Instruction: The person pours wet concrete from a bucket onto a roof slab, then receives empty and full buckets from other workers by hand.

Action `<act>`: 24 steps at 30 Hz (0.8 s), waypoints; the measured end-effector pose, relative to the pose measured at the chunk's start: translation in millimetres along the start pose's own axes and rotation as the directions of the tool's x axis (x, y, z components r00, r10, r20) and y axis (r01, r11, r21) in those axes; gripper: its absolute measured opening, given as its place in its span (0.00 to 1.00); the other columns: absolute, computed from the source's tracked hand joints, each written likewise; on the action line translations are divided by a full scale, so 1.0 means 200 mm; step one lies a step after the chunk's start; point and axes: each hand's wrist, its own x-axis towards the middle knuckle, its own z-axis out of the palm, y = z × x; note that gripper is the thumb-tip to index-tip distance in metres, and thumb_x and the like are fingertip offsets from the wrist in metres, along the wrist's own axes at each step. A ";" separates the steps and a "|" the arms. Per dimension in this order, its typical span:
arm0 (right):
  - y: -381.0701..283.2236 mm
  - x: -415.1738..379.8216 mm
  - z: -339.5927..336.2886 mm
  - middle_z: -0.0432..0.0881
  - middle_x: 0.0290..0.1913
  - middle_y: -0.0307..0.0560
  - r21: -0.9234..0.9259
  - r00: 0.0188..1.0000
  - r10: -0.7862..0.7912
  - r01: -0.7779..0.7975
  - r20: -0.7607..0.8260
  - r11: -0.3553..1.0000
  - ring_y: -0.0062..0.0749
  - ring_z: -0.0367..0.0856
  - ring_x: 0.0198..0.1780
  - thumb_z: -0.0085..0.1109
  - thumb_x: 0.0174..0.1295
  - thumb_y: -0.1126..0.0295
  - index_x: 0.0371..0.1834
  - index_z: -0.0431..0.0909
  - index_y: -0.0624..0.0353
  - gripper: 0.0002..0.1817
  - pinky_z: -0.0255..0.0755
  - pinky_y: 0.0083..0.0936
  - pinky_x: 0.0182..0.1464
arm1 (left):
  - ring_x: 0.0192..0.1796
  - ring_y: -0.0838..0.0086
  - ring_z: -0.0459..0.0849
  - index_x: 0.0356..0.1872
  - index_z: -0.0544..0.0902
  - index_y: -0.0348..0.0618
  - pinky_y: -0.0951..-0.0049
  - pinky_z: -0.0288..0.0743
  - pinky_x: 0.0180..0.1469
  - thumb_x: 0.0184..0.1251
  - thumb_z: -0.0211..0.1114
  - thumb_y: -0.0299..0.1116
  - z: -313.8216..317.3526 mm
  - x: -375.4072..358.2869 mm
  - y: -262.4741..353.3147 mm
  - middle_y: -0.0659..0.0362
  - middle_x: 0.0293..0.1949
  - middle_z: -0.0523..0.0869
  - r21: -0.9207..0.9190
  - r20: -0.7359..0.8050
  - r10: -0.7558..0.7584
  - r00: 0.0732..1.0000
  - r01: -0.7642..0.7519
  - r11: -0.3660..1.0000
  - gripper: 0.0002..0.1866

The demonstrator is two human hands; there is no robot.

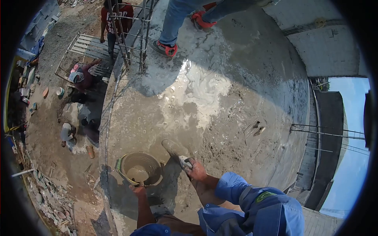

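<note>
My left hand (138, 190) is closed on the near rim of a round bucket (158, 177), which tilts toward me with grey slurry (137, 173) in its bottom. In my right hand (197, 171) is the handle of a plastering trowel (171, 148). Its long rounded blade is coated in cement and points away to the left, flat against the wet concrete slab (185, 129). The bucket stands just left of the trowel, close to the slab's left edge.
Ahead, a person in jeans and red-strapped shoes (168, 48) stands on the slab. Upright rebar (143, 43) rises at its left edge (106, 133). Below that edge, several people work on the ground, one in grey (67, 133). Small debris (258, 129) lies right. Rebar (327, 131) juts out at the far right.
</note>
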 end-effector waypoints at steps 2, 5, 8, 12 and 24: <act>-0.06 0.16 -0.09 0.77 0.51 0.66 0.053 0.993 0.002 0.004 -0.121 0.999 0.61 0.75 0.55 0.63 0.58 0.59 0.53 0.75 0.60 0.23 0.71 0.45 0.57 | 0.45 0.57 0.82 0.50 0.69 0.34 0.59 0.74 0.52 0.52 0.75 0.31 0.03 -0.01 -0.05 0.49 0.43 0.81 -0.049 0.062 -0.180 0.982 0.183 0.982 0.28; -0.05 0.42 -0.19 0.79 0.48 0.64 0.055 0.958 -0.082 0.100 -0.275 0.993 0.60 0.77 0.52 0.64 0.59 0.59 0.52 0.76 0.60 0.22 0.72 0.44 0.54 | 0.45 0.54 0.82 0.49 0.72 0.32 0.58 0.73 0.54 0.52 0.75 0.34 0.00 -0.01 -0.01 0.45 0.44 0.82 0.001 0.131 -0.212 0.968 0.214 0.977 0.28; -0.05 0.63 -0.33 0.78 0.50 0.64 0.026 0.955 -0.041 0.051 -0.293 0.998 0.58 0.77 0.53 0.63 0.60 0.58 0.53 0.76 0.59 0.22 0.72 0.42 0.55 | 0.49 0.56 0.81 0.56 0.66 0.31 0.60 0.71 0.58 0.52 0.74 0.32 -0.08 0.03 0.27 0.44 0.49 0.79 -0.312 0.141 -0.434 0.890 0.456 0.834 0.34; -0.05 0.91 -0.54 0.75 0.56 0.62 -0.034 0.941 0.008 -0.021 -0.339 0.999 0.53 0.79 0.53 0.62 0.61 0.57 0.56 0.75 0.60 0.24 0.73 0.41 0.55 | 0.49 0.56 0.81 0.55 0.68 0.30 0.61 0.71 0.58 0.51 0.75 0.34 -0.05 0.03 0.17 0.44 0.48 0.80 -0.180 0.210 -0.541 0.814 0.577 0.797 0.33; -0.19 1.49 -1.30 0.56 0.74 0.56 -0.831 0.675 -0.615 0.005 -0.408 0.557 0.51 0.52 0.76 0.64 0.55 0.61 0.73 0.59 0.54 0.41 0.46 0.52 0.74 | 0.51 0.53 0.81 0.54 0.70 0.32 0.58 0.73 0.55 0.51 0.76 0.38 -0.11 0.09 0.45 0.45 0.49 0.80 -0.006 0.148 -0.571 0.807 0.578 0.816 0.34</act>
